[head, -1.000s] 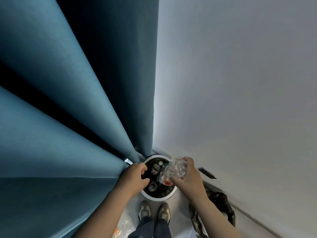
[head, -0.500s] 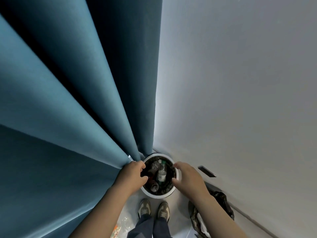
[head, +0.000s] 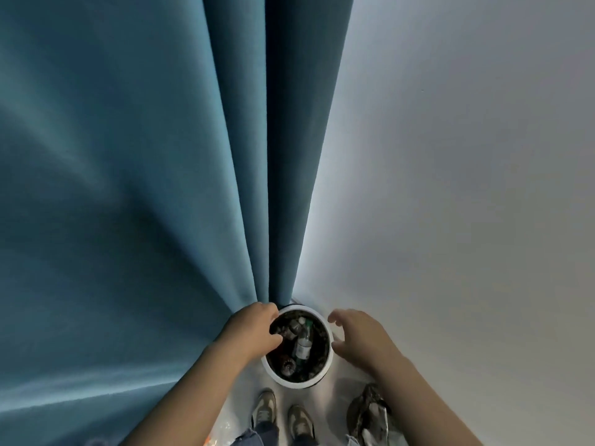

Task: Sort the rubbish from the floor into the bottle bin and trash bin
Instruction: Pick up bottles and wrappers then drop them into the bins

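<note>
Bottle bin [head: 291, 379]: a round white tub with a dark lining. It stands on the floor in the corner, directly ahead of the person's feet and between the two hands.

A blue curtain [head: 128, 188] hangs in deep folds over the left of the view and a plain pale wall [head: 467, 188] fills the right. They meet just behind the bin. The light floor [head: 341, 381] shows only as a narrow strip at the bottom.

The trash bin [head: 367, 413] is a crumpled black bag with something pale in it, near the wall under the right forearm and apart from the tub.

The left hand [head: 254, 329] has its fingers curled over the tub's left rim, with the thumb reaching across the opening. The right hand [head: 360, 336] is empty, with its fingers spread and loosely bent just beside the right rim. Whether it touches the rim cannot be told.

Two grey shoes [head: 264, 410] point at the tub.

Inside the tub several clear bottles lie jumbled. The plainest is a labelled bottle [head: 304, 344] with its neck towards the far rim and its base towards the person.

A clear wrapper [head: 222, 434] with an orange patch lies at the bottom edge, left of the shoes and under the left forearm. It is probably the next piece. It sits nearer the left hand, which would first have to let go, and it looks bound for the bag rather than the tub.
</note>
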Demonstrator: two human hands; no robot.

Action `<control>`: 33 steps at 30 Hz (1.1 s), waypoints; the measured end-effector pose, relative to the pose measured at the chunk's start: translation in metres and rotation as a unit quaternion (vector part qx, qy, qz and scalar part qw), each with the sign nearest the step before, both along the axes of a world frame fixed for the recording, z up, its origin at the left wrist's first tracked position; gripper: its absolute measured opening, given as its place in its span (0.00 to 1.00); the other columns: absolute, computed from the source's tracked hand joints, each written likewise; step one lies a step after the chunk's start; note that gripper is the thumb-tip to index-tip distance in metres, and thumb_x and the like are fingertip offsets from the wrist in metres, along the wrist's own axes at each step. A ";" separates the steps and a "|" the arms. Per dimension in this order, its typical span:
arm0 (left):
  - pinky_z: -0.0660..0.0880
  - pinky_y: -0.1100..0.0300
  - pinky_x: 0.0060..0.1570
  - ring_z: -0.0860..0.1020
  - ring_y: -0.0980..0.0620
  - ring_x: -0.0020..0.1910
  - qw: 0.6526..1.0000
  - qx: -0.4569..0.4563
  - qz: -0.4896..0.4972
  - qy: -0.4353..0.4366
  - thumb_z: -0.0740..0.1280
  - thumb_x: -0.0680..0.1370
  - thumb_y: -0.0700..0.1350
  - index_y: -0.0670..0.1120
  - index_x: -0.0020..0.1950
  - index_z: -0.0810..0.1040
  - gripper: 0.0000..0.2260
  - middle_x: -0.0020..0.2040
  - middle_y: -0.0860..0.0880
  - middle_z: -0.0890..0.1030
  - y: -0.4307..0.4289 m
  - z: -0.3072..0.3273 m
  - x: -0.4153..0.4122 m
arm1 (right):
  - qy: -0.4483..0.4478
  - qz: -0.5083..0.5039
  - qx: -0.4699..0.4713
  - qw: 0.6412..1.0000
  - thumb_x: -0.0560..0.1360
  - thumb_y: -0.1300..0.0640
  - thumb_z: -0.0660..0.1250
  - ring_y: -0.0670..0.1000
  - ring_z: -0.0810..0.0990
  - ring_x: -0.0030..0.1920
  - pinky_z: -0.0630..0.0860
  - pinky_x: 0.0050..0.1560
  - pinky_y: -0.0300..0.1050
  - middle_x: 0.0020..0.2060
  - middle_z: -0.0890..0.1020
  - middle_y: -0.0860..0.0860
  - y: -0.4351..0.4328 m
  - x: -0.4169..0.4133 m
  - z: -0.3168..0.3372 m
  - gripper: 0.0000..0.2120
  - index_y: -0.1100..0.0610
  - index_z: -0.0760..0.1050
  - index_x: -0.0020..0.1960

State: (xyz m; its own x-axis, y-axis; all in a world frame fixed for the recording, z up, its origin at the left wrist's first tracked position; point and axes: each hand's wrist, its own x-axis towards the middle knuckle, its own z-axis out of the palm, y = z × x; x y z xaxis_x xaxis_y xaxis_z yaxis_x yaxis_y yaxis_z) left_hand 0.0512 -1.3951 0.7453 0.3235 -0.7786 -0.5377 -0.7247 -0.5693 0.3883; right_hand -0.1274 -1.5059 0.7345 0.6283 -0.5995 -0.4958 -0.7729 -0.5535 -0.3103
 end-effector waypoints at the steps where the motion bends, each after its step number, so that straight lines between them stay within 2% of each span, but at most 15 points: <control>1: 0.74 0.55 0.56 0.77 0.49 0.54 1.000 -0.002 0.010 0.002 0.67 0.74 0.50 0.47 0.60 0.73 0.16 0.58 0.49 0.76 0.003 0.004 -0.001 | 0.000 0.013 -0.002 1.000 0.72 0.52 0.66 0.52 0.75 0.59 0.73 0.58 0.46 0.57 0.78 0.49 0.000 0.002 0.004 0.18 0.51 0.73 0.62; 5: 0.71 0.60 0.55 0.76 0.49 0.56 0.998 -0.017 0.063 0.000 0.67 0.74 0.49 0.48 0.62 0.74 0.16 0.59 0.50 0.77 0.014 0.017 -0.005 | 0.006 0.076 0.007 0.997 0.69 0.57 0.67 0.54 0.76 0.58 0.74 0.55 0.45 0.57 0.78 0.49 0.000 0.019 0.014 0.20 0.50 0.74 0.61; 9: 0.72 0.59 0.57 0.75 0.48 0.59 0.990 -0.009 0.140 -0.014 0.66 0.75 0.51 0.48 0.62 0.73 0.17 0.60 0.49 0.76 0.040 0.024 -0.017 | -0.014 0.158 0.001 0.987 0.69 0.59 0.63 0.55 0.78 0.54 0.72 0.47 0.43 0.54 0.79 0.51 0.008 0.036 0.018 0.20 0.49 0.74 0.61; 12: 0.72 0.59 0.56 0.75 0.49 0.58 0.979 -0.005 0.202 -0.014 0.65 0.75 0.51 0.48 0.61 0.74 0.16 0.59 0.50 0.77 0.072 0.021 -0.029 | -0.026 0.213 0.004 0.977 0.69 0.59 0.62 0.56 0.78 0.53 0.76 0.48 0.45 0.52 0.80 0.51 0.025 0.049 0.016 0.20 0.49 0.74 0.60; 16: 0.70 0.60 0.57 0.74 0.51 0.59 0.962 0.004 0.272 -0.025 0.64 0.76 0.52 0.48 0.62 0.72 0.16 0.60 0.52 0.76 0.123 0.026 -0.039 | -0.051 0.309 0.005 0.950 0.70 0.59 0.61 0.54 0.78 0.54 0.71 0.46 0.41 0.52 0.80 0.50 0.058 0.069 0.020 0.17 0.51 0.75 0.58; 20: 0.67 0.64 0.57 0.73 0.52 0.62 0.934 -0.005 0.357 -0.029 0.65 0.76 0.53 0.50 0.65 0.71 0.19 0.62 0.52 0.75 0.177 0.032 -0.048 | -0.059 0.399 0.014 0.915 0.73 0.58 0.62 0.52 0.75 0.60 0.72 0.58 0.44 0.57 0.78 0.48 0.101 0.091 0.031 0.18 0.51 0.73 0.62; 23: 0.66 0.65 0.56 0.72 0.53 0.62 0.905 -0.008 0.423 -0.035 0.65 0.76 0.52 0.51 0.63 0.72 0.17 0.62 0.53 0.75 0.217 0.040 -0.059 | -0.053 0.462 0.017 0.885 0.73 0.57 0.63 0.52 0.74 0.61 0.70 0.56 0.42 0.58 0.78 0.49 0.139 0.108 0.036 0.18 0.51 0.72 0.62; 25: 0.68 0.63 0.59 0.73 0.53 0.62 0.884 -0.005 0.465 -0.038 0.64 0.76 0.52 0.51 0.64 0.72 0.17 0.63 0.53 0.75 0.245 0.046 -0.068 | -0.051 0.496 0.030 0.867 0.73 0.57 0.63 0.50 0.73 0.62 0.69 0.57 0.41 0.60 0.76 0.48 0.168 0.116 0.041 0.19 0.51 0.71 0.64; 27: 0.69 0.63 0.58 0.74 0.52 0.60 0.863 0.000 0.504 -0.040 0.65 0.76 0.52 0.50 0.65 0.72 0.18 0.62 0.52 0.76 0.278 0.051 -0.079 | -0.050 0.534 0.030 0.844 0.73 0.56 0.63 0.49 0.73 0.62 0.69 0.58 0.41 0.60 0.76 0.47 0.203 0.120 0.045 0.20 0.50 0.71 0.65; 33: 0.69 0.64 0.57 0.74 0.52 0.61 0.798 -0.008 0.602 -0.028 0.66 0.76 0.51 0.51 0.67 0.71 0.20 0.64 0.51 0.76 0.382 0.059 -0.122 | -0.048 0.631 0.017 0.774 0.74 0.57 0.64 0.53 0.76 0.58 0.72 0.56 0.44 0.57 0.78 0.50 0.320 0.115 0.063 0.15 0.52 0.73 0.60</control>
